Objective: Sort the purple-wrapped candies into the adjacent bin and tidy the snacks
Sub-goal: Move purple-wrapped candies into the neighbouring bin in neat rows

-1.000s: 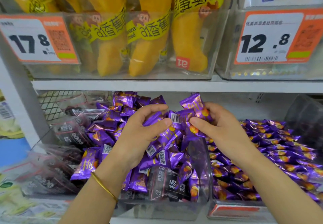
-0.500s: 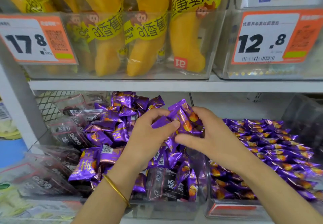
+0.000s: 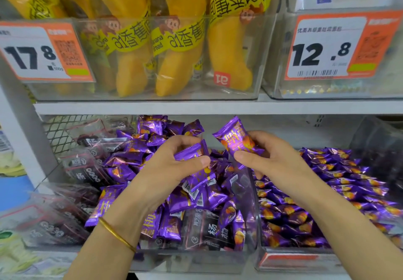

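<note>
I see my left hand [image 3: 174,168] pinching a shiny purple foil candy [image 3: 192,152] and my right hand [image 3: 270,159] gripping another purple-wrapped candy [image 3: 236,137] above the clear plastic bin [image 3: 250,192].

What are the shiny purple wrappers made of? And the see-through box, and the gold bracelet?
The purple wrapper in the right hand looks like thin metallic foil or foil-coated plastic: it glints and has crimped ends. The box looks like hard clear plastic: candies show through its glossy wall. The bracelet looks like polished gold-coloured metal; real gold, I can't tell.
</note>
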A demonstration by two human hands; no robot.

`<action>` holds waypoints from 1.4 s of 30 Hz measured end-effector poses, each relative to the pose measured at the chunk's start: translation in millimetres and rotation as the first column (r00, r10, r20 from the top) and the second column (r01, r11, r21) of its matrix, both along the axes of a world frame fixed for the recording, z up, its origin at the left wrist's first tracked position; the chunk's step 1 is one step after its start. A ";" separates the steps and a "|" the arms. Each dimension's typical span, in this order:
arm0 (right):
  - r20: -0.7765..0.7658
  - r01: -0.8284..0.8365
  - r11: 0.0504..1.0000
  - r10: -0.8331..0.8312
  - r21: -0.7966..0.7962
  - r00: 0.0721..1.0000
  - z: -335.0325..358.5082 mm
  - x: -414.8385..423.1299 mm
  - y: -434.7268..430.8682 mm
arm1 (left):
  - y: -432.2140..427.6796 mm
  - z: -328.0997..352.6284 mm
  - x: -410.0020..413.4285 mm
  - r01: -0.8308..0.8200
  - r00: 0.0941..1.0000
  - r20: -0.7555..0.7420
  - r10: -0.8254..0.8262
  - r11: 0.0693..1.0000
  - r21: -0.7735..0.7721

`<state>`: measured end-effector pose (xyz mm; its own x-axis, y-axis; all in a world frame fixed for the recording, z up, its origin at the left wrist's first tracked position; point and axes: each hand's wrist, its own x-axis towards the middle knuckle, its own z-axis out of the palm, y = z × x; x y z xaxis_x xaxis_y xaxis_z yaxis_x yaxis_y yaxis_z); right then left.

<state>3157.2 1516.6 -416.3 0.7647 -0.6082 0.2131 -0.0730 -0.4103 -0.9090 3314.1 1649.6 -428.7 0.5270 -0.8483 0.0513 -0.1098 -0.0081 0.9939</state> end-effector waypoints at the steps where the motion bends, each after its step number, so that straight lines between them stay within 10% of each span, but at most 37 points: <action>1: 0.003 -0.005 1.000 0.005 0.020 1.000 -0.2 0.6 0.5 | 1.5 0.5 1.3 0.028 0.999 -0.035 -0.028 1.000 -0.002; 8: 0.115 -0.112 0.942 0.080 0.315 0.990 2.8 -1.1 -2.2 | 0.0 7.3 -6.6 0.039 0.932 -0.344 -0.112 0.976 -0.213; 15: 0.239 -0.377 0.765 0.293 0.523 0.926 6.6 -3.8 14.8 | -7.8 3.5 -13.4 -0.044 0.978 -0.208 -0.008 0.968 -0.245; 21: 0.102 -0.300 0.886 0.282 0.353 0.954 9.6 -3.9 25.2 | -12.3 3.0 -25.8 -0.061 0.998 -0.048 0.049 0.949 -0.308; 29: 0.012 -0.253 0.959 0.254 0.124 0.967 6.5 -12.6 8.3 | -8.3 12.0 -20.5 0.006 0.953 -0.287 -0.102 0.949 -0.315; 42: -0.184 -0.276 0.908 0.227 -0.315 0.956 12.3 -19.8 9.2 | -4.1 9.3 -21.5 0.183 0.975 -0.091 -0.202 0.966 -0.183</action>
